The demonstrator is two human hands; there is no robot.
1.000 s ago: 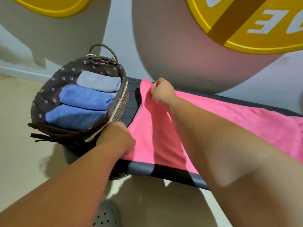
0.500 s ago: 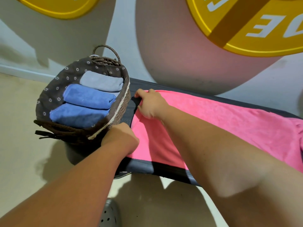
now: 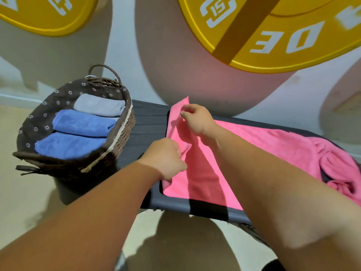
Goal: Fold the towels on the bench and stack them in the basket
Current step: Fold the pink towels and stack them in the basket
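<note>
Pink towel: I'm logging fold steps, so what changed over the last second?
Both hands pulled the end of the pink towel rightward, away from the basket, baring more bench. The right hand, which had pressed the far corner flat, pinches it raised again; the left hand grips the near corner, lifted. The three folded towels in it stayed put.

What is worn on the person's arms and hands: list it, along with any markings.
Nothing is worn. The left hand and right hand are bare, with no gloves or rings to be made out. The left arm and right arm show no sleeve, watch, bracelet or band up to the picture's edge. No tattoos or other markings are visible.
</note>
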